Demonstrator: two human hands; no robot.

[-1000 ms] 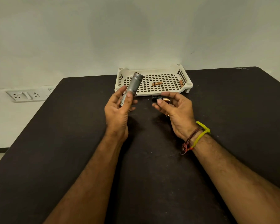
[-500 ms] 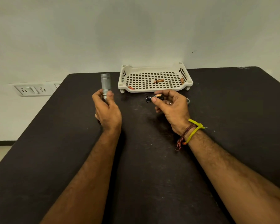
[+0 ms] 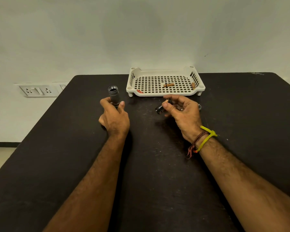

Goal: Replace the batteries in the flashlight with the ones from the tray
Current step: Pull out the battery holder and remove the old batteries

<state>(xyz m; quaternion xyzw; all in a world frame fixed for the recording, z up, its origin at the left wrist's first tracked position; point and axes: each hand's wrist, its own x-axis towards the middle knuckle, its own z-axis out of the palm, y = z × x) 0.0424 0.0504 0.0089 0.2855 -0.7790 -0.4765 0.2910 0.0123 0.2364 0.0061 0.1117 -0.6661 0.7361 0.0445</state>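
your left hand (image 3: 114, 117) cups the flashlight (image 3: 113, 96), which stands upright on the black table (image 3: 65, 148) with its open mouth facing up, thumb and fingers spread around the lower body rather than clamped tight; whether they press it or only steady it cannot be told. your right hand (image 3: 181, 111) pinches a dark battery holder (image 3: 160, 108) between thumb and fingertips, low over the table and just in front of the white tray (image 3: 164, 92). in the tray lie fresh batteries: one near the middle (image 3: 168, 85), one against the right wall (image 3: 193, 85), and a reddish piece at the near left edge (image 3: 139, 91), too small to identify. a small metal part (image 3: 199, 106) peeks out beside your right hand, likely the flashlight's cap.

the risks from here look plain. the flashlight stands on a narrow base, so a careless release or a brush of your wrist could tip it and send it rolling. the holder sits in a light pinch, and its old cells may spring loose and mix with the new ones if you empty it close to the tray. loading the fresh cells the wrong way round would leave the light dead. the cap, half hidden, could be knocked off the table
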